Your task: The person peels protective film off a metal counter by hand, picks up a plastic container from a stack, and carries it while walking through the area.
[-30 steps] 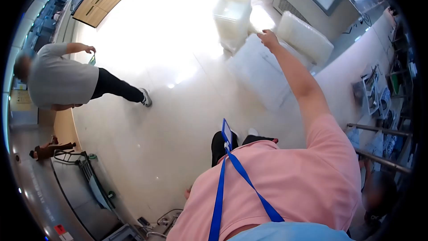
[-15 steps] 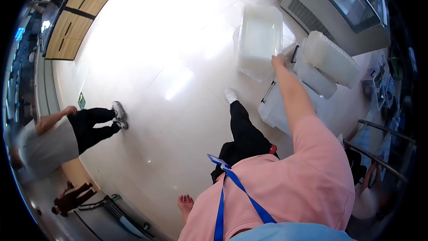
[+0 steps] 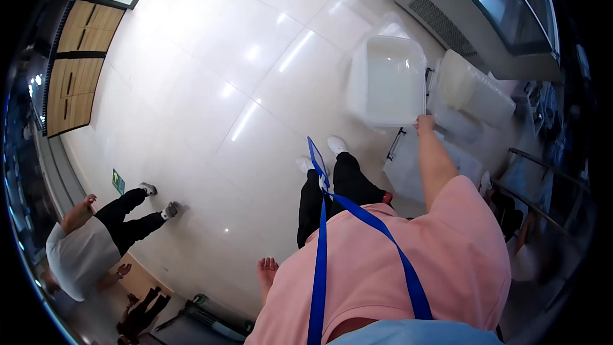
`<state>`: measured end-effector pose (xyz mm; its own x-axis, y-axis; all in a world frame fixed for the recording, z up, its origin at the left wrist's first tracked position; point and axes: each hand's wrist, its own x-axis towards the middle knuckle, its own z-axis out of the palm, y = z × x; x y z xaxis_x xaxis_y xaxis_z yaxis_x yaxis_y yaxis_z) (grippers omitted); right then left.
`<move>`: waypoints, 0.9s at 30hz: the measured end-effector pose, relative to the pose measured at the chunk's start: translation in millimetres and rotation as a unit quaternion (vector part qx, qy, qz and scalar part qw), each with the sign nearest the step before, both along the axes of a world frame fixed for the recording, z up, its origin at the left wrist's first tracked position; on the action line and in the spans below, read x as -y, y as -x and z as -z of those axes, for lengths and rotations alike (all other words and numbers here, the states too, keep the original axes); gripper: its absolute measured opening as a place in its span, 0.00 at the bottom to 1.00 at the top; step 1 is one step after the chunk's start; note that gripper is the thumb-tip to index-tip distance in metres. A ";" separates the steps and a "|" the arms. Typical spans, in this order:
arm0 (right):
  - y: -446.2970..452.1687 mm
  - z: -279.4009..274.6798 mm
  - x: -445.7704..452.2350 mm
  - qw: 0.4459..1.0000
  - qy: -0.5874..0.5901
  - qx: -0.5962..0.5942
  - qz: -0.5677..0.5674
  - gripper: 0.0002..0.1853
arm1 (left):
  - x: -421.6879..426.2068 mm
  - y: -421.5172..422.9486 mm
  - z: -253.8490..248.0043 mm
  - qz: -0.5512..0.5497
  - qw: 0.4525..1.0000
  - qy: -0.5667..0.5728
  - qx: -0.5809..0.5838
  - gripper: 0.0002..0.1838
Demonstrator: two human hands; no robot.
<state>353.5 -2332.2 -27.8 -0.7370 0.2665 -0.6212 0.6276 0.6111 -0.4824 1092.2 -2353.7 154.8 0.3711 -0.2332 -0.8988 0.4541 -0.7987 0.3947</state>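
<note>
My right hand (image 3: pixel 424 124) is closed on the near right corner of a translucent plastic bin (image 3: pixel 393 83), which appears to top a stack on the floor. Beside and below that hand lies a clear lidded box (image 3: pixel 424 163) with a dark handle. Further right, more translucent bins (image 3: pixel 476 86) lie on their side. My left hand (image 3: pixel 267 268) hangs low by my left side, fingers loosely curled, touching nothing visible. A blue lanyard with a badge (image 3: pixel 316 161) hangs from my neck.
A glass-fronted display case (image 3: pixel 498 6) stands at the upper right. Wooden drawers (image 3: pixel 80 64) are at the upper left. A person in a light shirt (image 3: pixel 83 252) stands at left, another in dark clothes (image 3: pixel 143 313) beyond. Metal rails (image 3: pixel 543 185) and a further person are at right.
The view has shifted. My right hand, reaching over the boxes at first, has taken hold of the bin's corner. My feet are now nearer the bins. The person at left has moved.
</note>
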 end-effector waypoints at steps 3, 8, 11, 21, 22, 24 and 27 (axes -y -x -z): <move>-2.5 6.8 -14.7 0.992 0.118 -0.040 0.029 0.10 | 22.9 -50.1 26.6 0.039 0.999 -0.030 -0.017 0.13; -3.5 9.5 -29.6 0.957 0.263 -0.038 0.116 0.14 | 141.0 -25.0 48.1 0.084 0.996 -0.043 0.000 0.17; -17.2 -26.3 -8.2 0.947 0.282 -0.026 0.150 0.12 | 247.5 96.3 53.5 0.349 0.937 0.020 -0.021 0.23; -24.7 -28.6 -13.4 0.932 0.333 -0.007 0.141 0.10 | 193.0 555.1 117.5 0.815 0.556 0.162 0.014 0.30; -25.7 -27.9 -16.3 0.928 0.341 -0.007 0.149 0.09 | 180.4 568.0 125.3 0.837 0.517 0.160 0.078 0.28; -26.1 -31.2 -15.2 0.921 0.356 -0.002 0.160 0.08 | 166.8 583.9 129.7 0.847 0.488 0.152 0.143 0.23; -13.2 -37.6 -6.7 0.881 0.427 -0.001 0.205 0.10 | 162.1 589.8 129.3 0.810 0.562 0.125 0.111 0.18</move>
<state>366.7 -2325.5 9.9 -0.6887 -0.0521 -0.7232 0.7097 -0.2528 -0.6576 502.5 -2515.8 25.5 -0.4147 -0.5354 -0.7358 -0.8714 0.0008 0.4905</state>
